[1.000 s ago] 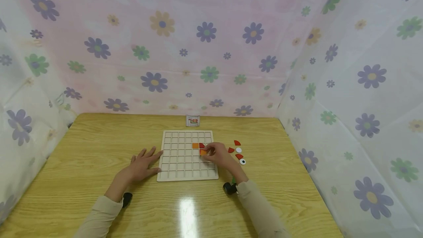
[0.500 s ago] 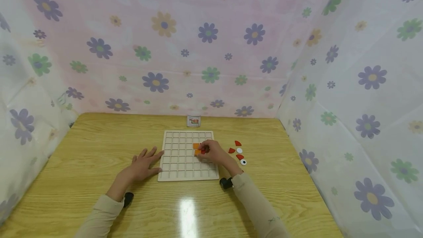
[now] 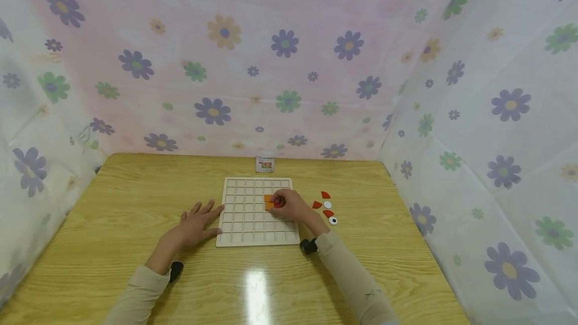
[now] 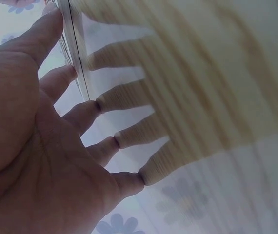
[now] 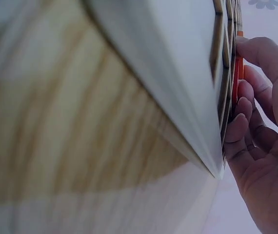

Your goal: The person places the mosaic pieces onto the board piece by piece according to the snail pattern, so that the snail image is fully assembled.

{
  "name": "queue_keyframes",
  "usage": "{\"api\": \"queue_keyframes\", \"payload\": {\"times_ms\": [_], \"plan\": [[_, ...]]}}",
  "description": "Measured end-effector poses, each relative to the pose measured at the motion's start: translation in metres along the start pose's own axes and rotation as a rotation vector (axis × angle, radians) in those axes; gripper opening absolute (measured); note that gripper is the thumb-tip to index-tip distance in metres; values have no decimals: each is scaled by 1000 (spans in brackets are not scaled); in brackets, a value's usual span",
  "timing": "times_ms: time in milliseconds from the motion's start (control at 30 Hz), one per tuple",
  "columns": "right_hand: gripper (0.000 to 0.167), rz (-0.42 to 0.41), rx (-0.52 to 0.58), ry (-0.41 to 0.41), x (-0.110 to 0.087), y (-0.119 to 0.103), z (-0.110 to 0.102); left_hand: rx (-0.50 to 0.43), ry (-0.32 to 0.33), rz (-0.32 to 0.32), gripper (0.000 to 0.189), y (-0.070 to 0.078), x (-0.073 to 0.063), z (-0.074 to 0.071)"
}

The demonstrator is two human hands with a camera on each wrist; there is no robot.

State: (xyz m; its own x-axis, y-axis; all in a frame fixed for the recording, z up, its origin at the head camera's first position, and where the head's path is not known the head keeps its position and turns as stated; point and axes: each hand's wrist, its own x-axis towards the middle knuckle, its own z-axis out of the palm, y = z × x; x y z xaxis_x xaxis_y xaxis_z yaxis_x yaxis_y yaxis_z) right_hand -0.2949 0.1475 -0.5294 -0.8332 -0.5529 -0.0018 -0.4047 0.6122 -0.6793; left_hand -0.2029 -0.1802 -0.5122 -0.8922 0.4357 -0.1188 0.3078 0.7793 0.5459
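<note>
A pale wooden grid board (image 3: 257, 237) lies on the table. My right hand (image 3: 291, 207) is over its right half, thumb and fingertips pinching an orange square tile (image 3: 269, 206) low at a cell. Directly above that tile sits another orange square (image 3: 268, 198). Red pieces (image 3: 277, 204) beside it are mostly covered by the fingers; a red edge (image 5: 236, 83) also shows below the fingertips in the right wrist view. My left hand (image 3: 194, 227) lies with fingers spread on the table, index and thumb tips at the board's left edge.
Right of the board lie several loose pieces: red quarter-rounds (image 3: 325, 195), a white disc (image 3: 327, 205) and an eye disc (image 3: 333, 220). A small picture card (image 3: 265, 164) lies behind the board. Flowered curtains (image 3: 289, 102) enclose the table's back and sides.
My right hand has moved slightly left with the orange tile, to just under the other orange square. The left hand stays in place at the board's edge.
</note>
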Motion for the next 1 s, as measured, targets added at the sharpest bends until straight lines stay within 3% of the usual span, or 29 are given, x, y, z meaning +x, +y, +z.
{"api": "queue_keyframes", "payload": {"times_ms": [300, 1000], "plan": [[17, -4, 73, 15, -2, 1, -2, -14, -20, -17, 69, 1, 0, -2], [18, -10, 77, 34, 0, 1, -2, -17, 6, -4, 69, 0, 2, 1]]}}
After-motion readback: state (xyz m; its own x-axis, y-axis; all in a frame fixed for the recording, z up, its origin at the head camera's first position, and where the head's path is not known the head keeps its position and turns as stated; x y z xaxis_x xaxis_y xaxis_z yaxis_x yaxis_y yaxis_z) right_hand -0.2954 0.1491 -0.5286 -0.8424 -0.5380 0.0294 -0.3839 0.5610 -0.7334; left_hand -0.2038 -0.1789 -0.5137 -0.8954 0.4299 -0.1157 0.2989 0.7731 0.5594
